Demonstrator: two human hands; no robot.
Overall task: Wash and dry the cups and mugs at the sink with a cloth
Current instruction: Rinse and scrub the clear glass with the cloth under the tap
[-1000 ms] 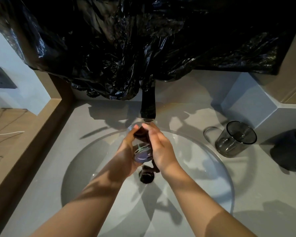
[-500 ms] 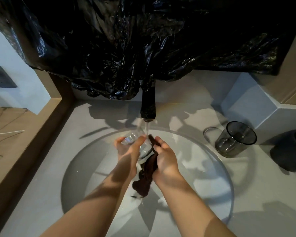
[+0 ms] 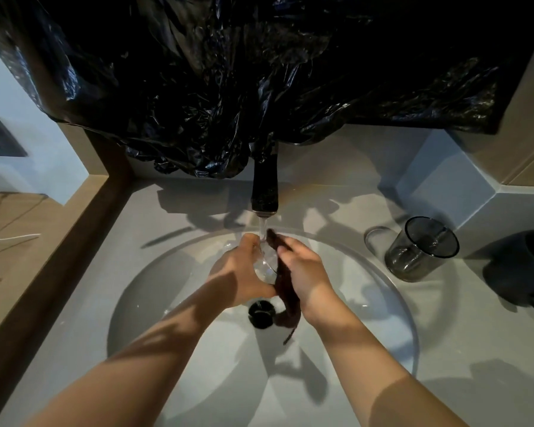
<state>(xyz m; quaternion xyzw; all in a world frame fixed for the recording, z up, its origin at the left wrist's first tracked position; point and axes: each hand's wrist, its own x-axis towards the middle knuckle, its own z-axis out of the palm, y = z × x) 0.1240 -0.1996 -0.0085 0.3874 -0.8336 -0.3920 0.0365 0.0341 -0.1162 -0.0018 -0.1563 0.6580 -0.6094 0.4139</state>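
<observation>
Centre of the frame: the left hand has its grip closed round a clear glass, fingers curled about its wall. The glass lies between the two hands, tipped towards the top of the frame so its far end sits under the running water. It seems to be held this way so the stream rinses it while the cloth works on it.

The right hand grips a dark brown cloth, pressing it against the right side of the glass. The top end of the cloth pokes out above the fingers, beside the stream. The rest hangs wet below the grip, its tail trailing just right of the black drain.

Both hands work low over the round pale sink, likely so splashes fall into the bowl. The black tap stands directly above them.

On the grey worktop at right, well apart from the hands, a smoked-glass mug stands upright. A black mug sits beside it at the frame edge. Both appear to be waiting their turn.

A crumpled black plastic sheet fills the top of the frame.
</observation>
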